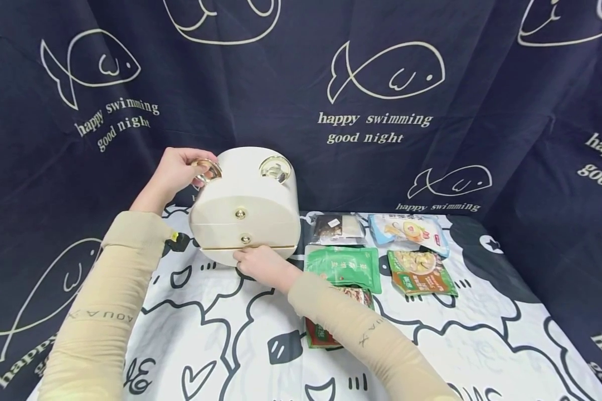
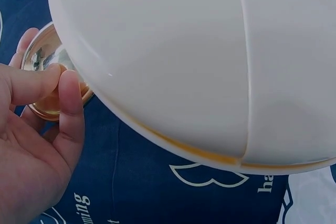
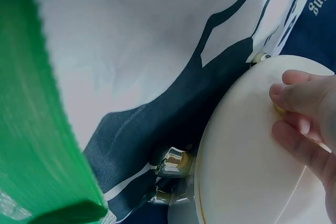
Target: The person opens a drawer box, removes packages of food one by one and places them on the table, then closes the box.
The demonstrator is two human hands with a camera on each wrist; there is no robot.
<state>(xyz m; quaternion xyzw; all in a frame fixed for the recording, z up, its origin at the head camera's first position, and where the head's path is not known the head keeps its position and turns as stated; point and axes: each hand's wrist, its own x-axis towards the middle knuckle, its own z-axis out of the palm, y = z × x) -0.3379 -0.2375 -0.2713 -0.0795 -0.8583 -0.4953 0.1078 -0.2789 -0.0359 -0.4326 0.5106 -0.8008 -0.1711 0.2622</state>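
A cream-white rounded storage box (image 1: 246, 195) with drawers stands on the table, with two round gold ears on top and small gold knobs down its front. My left hand (image 1: 178, 170) holds the left gold ear (image 2: 47, 56), thumb and fingers around its rim. At the lowest drawer (image 1: 221, 256), my right hand (image 1: 263, 266) pinches a small gold knob (image 3: 278, 109), mostly hidden by the fingers. A gold-coloured line runs along that drawer's top edge. Two knobs above it, the upper knob (image 1: 240, 214) and the lower knob (image 1: 245, 239), are untouched.
Right of the box lie food packets: a dark clear-wrapped packet (image 1: 338, 228), a blue-white pouch (image 1: 408, 231), a green pouch (image 1: 343, 264) and a brown-green pouch (image 1: 421, 272). A red pouch (image 1: 321, 334) lies partly under my right forearm. A dark fish-print curtain (image 1: 291, 106) hangs behind.
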